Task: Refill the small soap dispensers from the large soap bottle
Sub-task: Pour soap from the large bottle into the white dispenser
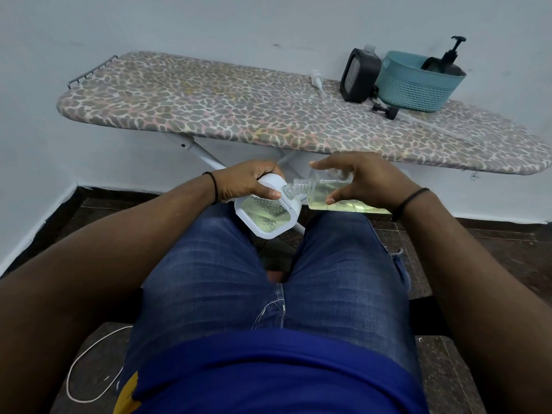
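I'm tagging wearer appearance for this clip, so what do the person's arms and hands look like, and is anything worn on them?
Both arms are bare from as far up as the frame shows, with no sleeves in view and no gloves. The left hand has a dark beaded bracelet at its wrist. The right hand has a thin dark band at its wrist. No rings or watch are visible.

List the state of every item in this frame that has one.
white dispenser: uncapped, tilted, partly filled, held by left hand
clear bottle: uncapped, tipped neck-to-neck, held by right hand
black dispenser: upright, pump off
white pump: lying loose
basket: upright, holds black pump bottle
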